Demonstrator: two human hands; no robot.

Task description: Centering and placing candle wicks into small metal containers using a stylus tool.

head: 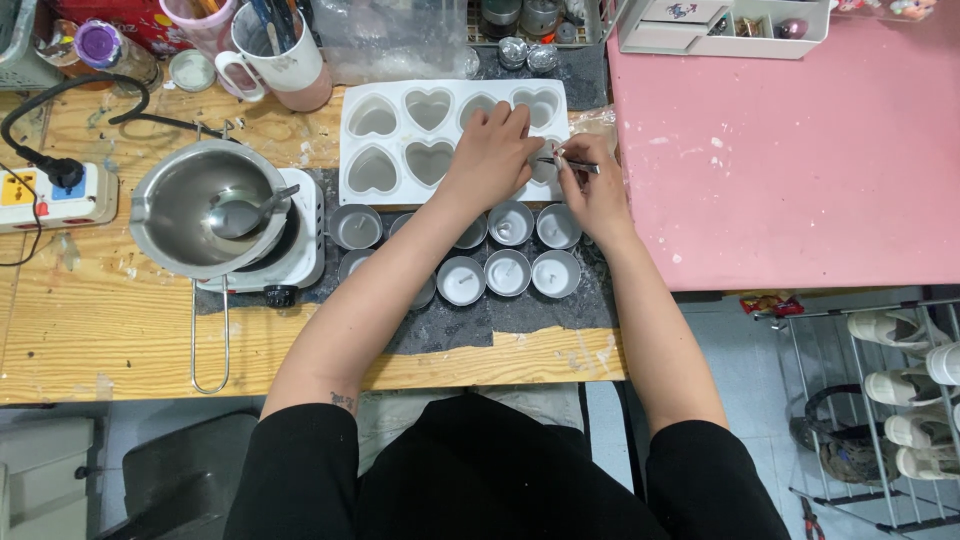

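The left hand [492, 152] lies fingers-down on the white heart mould [385, 140], fingers loosely curled, gripping nothing that can be seen. Just beside it, the right hand [592, 185] pinches thin metal tweezers [572, 163] over the mould's lower right cavity. Below the wrists, small round tins [509, 272] with wicks stand in 2 rows on a dark mat [530, 312]. A steel pot [195, 205] with a spoon [245, 212] sits on a small hotplate [300, 262] to the left, a pink table [790, 150] to the right

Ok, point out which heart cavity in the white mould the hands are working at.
The lower-right heart cavity of the white mould: left hand and right hand, holding tweezers, meet over it; the others lie uncovered.
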